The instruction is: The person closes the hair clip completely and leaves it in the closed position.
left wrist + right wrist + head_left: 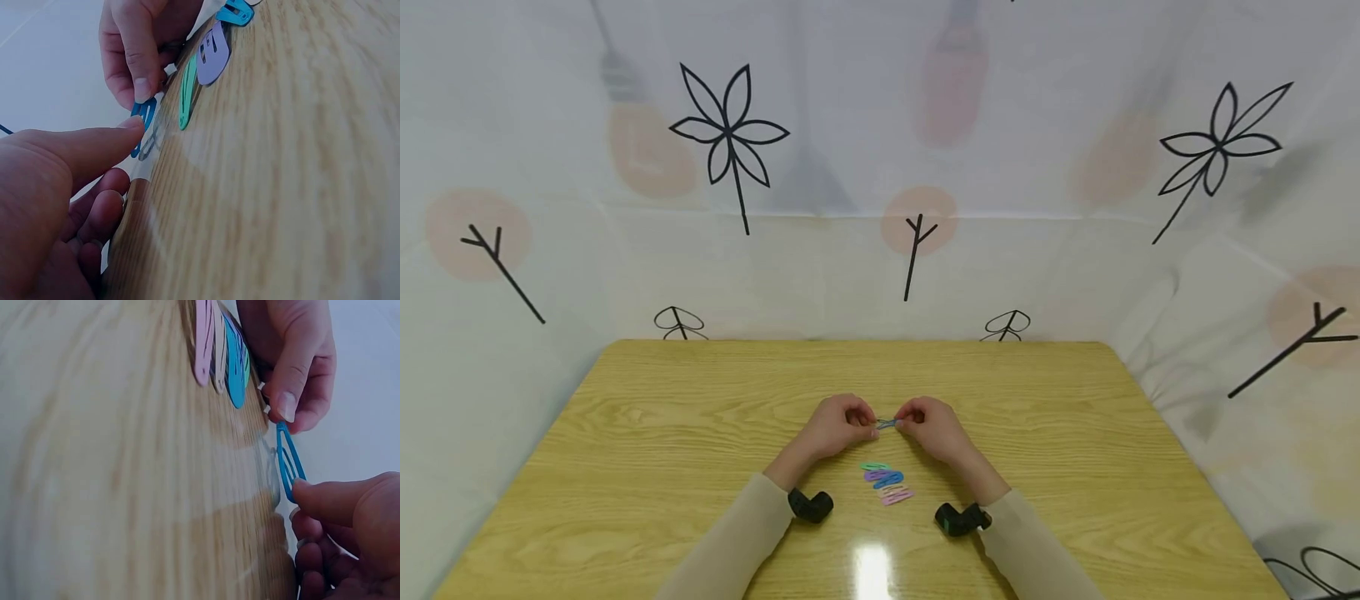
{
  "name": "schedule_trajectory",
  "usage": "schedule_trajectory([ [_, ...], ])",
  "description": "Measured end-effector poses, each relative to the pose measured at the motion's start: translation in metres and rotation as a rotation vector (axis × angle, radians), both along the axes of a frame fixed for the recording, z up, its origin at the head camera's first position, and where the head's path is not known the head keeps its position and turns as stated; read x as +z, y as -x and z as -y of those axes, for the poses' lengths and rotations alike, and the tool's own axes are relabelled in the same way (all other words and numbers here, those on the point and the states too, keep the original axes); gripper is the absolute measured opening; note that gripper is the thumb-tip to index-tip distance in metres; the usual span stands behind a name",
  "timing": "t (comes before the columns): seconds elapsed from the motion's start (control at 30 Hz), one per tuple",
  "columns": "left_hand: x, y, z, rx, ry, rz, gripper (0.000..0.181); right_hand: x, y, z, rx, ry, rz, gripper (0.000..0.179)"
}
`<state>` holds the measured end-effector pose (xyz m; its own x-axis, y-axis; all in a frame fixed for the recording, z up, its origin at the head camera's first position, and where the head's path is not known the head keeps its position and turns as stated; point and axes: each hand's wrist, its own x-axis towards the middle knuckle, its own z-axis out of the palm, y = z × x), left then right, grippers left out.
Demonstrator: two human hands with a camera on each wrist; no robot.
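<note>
A blue snap hair clip (289,456) is held between the two hands, just above the tabletop. My left hand (837,427) pinches one end with thumb and fingers. At the other end, my right hand (936,429) pinches it the same way. The right wrist view shows the clip's long loop and the strip inside it; its tips are covered by fingers. Nearer the body lies a row of snap clips: green (874,466), purple (214,57), another blue (235,365), cream (219,355) and pink (897,497).
The wood-grain table (647,467) extends on both sides of the hands. Behind it hangs a pale cloth (820,275) printed with flowers and twigs. Black wrist cameras (811,505) are strapped on at both sleeve cuffs. Light glares off the table's near edge.
</note>
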<state>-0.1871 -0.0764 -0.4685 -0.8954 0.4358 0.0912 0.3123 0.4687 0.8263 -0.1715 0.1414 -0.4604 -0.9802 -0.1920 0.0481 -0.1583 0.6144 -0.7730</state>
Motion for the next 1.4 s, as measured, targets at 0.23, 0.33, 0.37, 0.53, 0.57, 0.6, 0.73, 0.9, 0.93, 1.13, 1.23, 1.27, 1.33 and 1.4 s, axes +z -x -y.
schedule_trajectory([
  [0.23, 0.0, -0.002, -0.001, 0.008, 0.004, -0.006, 0.01, 0.002, -0.003, 0.001, 0.007, 0.005, -0.002, 0.01],
  [0.33, 0.0, -0.002, -0.002, 0.012, 0.012, 0.011, 0.007, 0.004, -0.003, 0.001, 0.006, 0.015, 0.012, 0.01],
  [0.37, 0.0, -0.002, -0.003, 0.013, 0.015, 0.017, 0.006, 0.004, -0.002, 0.001, 0.002, 0.022, 0.02, 0.01],
  [0.53, 0.003, -0.002, -0.004, 0.016, 0.01, 0.017, 0.004, 0.008, -0.002, 0.0, -0.011, 0.088, 0.063, 0.006],
  [0.57, 0.004, -0.003, -0.004, 0.019, 0.008, 0.012, 0.004, 0.009, -0.001, 0.0, -0.012, 0.101, 0.07, 0.005],
  [0.6, 0.004, -0.003, -0.003, 0.022, 0.004, 0.009, 0.004, 0.009, -0.002, 0.0, -0.012, 0.112, 0.076, 0.004],
  [0.73, 0.008, -0.006, -0.002, 0.04, -0.009, 0.014, 0.004, 0.012, -0.003, 0.0, -0.013, 0.128, 0.082, 0.004],
  [0.9, 0.01, -0.01, 0.0, 0.045, -0.036, 0.015, 0.008, 0.016, -0.006, 0.003, -0.015, 0.14, 0.067, 0.005],
  [0.93, 0.01, -0.01, 0.001, 0.043, -0.043, 0.017, 0.011, 0.017, -0.007, 0.003, -0.012, 0.142, 0.062, 0.005],
  [1.13, 0.015, -0.016, 0.008, -0.025, -0.053, 0.044, 0.033, 0.025, -0.015, 0.005, 0.04, 0.155, 0.027, 0.005],
  [1.23, 0.017, -0.018, 0.012, -0.063, -0.038, 0.061, 0.032, 0.026, -0.019, 0.006, 0.071, 0.163, 0.014, 0.005],
  [1.27, 0.019, -0.019, 0.013, -0.069, -0.034, 0.066, 0.031, 0.026, -0.02, 0.005, 0.082, 0.166, 0.007, 0.005],
  [1.33, 0.022, -0.021, 0.015, -0.075, -0.032, 0.078, 0.027, 0.026, -0.021, 0.005, 0.09, 0.167, 0.002, 0.005],
  [1.4, 0.025, -0.023, 0.015, -0.077, -0.035, 0.073, 0.023, 0.026, -0.022, 0.005, 0.091, 0.171, -0.004, 0.005],
])
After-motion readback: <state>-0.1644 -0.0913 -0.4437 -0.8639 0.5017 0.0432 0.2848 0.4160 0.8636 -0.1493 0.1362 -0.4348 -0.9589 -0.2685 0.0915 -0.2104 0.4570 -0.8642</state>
